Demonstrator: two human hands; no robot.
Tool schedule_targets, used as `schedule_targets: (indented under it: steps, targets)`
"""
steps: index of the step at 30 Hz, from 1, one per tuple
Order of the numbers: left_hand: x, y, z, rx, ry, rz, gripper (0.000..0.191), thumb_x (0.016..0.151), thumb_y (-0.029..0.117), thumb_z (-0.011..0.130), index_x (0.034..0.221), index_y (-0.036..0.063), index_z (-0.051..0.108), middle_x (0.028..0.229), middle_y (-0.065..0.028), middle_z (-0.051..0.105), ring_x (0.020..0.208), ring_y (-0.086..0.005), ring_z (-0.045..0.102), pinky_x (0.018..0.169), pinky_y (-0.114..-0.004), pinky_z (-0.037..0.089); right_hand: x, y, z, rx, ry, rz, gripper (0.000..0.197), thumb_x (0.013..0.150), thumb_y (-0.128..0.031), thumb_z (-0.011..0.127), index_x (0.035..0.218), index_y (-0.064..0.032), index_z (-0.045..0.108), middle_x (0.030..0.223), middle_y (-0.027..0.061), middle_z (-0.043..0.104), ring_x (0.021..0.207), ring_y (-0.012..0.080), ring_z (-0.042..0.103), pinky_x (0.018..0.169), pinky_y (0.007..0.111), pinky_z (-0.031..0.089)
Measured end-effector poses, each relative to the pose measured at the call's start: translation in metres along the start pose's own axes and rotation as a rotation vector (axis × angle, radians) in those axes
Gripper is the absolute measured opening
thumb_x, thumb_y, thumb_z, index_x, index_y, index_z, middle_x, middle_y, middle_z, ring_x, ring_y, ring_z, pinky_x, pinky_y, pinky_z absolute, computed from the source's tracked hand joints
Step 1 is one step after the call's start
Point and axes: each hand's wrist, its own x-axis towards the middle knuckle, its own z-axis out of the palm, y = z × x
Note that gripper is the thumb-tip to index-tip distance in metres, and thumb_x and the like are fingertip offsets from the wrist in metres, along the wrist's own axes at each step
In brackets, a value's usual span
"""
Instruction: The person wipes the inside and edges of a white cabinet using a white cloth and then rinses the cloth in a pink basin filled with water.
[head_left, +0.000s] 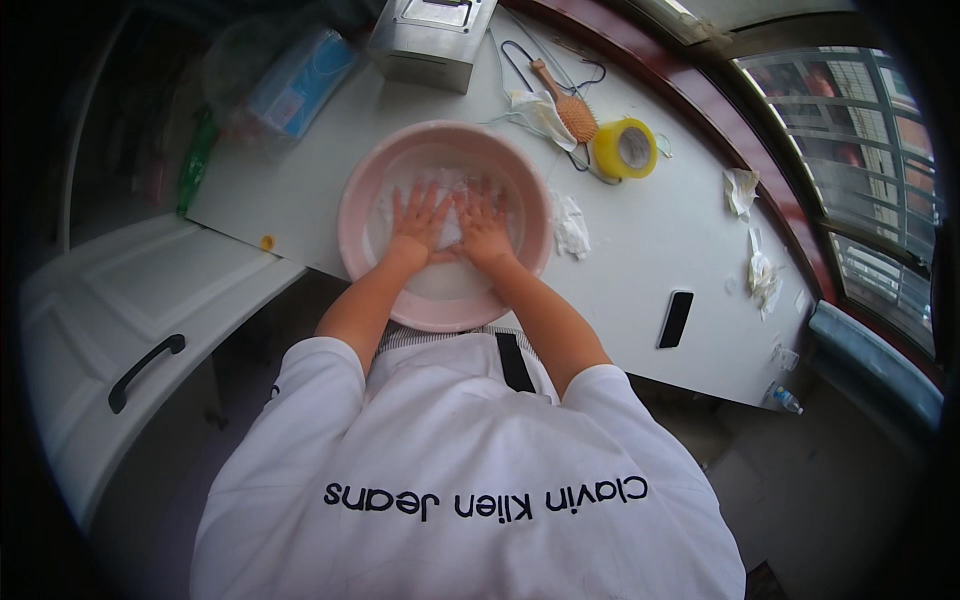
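Observation:
A pink plastic basin (350, 217) with cloudy water (442, 281) stands at the table's front edge. Inside it, my left hand (418, 223) and my right hand (482, 227) lie side by side, palms down with fingers spread. The fingers press on a pale, wet, cloth-like thing (452, 180) in the water; its kind is hard to tell. Neither hand is closed around anything. Just right of the basin lies a crumpled white tissue (571, 225).
On the white table (615, 255) are a metal box (427, 52), a wooden hairbrush (574, 112), a roll of yellow tape (625, 148), a smartphone (676, 319), a packet of blue masks (304, 82) and crumpled tissues (763, 274). A green bottle (196, 161) lies at the left edge.

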Motion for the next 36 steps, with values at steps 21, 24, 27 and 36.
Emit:
schedule_targets:
  steps: [21,24,27,36]
  targets:
    - [-0.002,-0.005,0.012,-0.013,0.072,0.057,0.123,0.052,0.064,0.075,0.148,0.0138,0.017,0.154,-0.0149,0.010,0.142,-0.0385,0.002,0.107,-0.068,-0.001,0.001,-0.003,-0.014,-0.049,-0.219,0.009,0.097,0.073,-0.055,0.064,0.148,-0.0099,0.022,0.153,0.0173,0.016,0.141,0.0436,0.006,0.109,0.066,0.004]
    - [-0.003,-0.008,0.018,0.006,0.138,0.087,0.119,0.055,0.064,0.074,0.148,0.0140,0.018,0.154,-0.0148,0.010,0.142,-0.0387,0.002,0.107,-0.068,-0.001,0.001,-0.004,-0.010,-0.052,-0.185,0.012,0.093,0.074,-0.050,0.064,0.148,-0.0102,0.023,0.153,0.0172,0.016,0.141,0.0434,0.005,0.110,0.065,0.004]
    - [-0.003,-0.006,0.015,0.051,0.113,0.075,0.117,0.058,0.065,0.071,0.148,0.0143,0.018,0.154,-0.0146,0.010,0.142,-0.0388,0.002,0.108,-0.067,-0.001,-0.001,-0.003,0.000,-0.086,-0.106,0.020,0.090,0.075,-0.045,0.064,0.148,-0.0103,0.024,0.153,0.0171,0.016,0.141,0.0432,0.005,0.110,0.065,0.004]
    - [0.000,0.001,0.002,0.100,-0.054,0.006,0.112,0.063,0.064,0.069,0.149,0.0153,0.015,0.155,-0.0133,0.006,0.143,-0.0371,-0.001,0.108,-0.066,-0.004,0.000,-0.002,-0.008,-0.021,-0.117,0.008,0.089,0.074,-0.043,0.065,0.146,-0.0075,0.025,0.151,0.0191,0.017,0.140,0.0442,0.007,0.110,0.065,0.005]
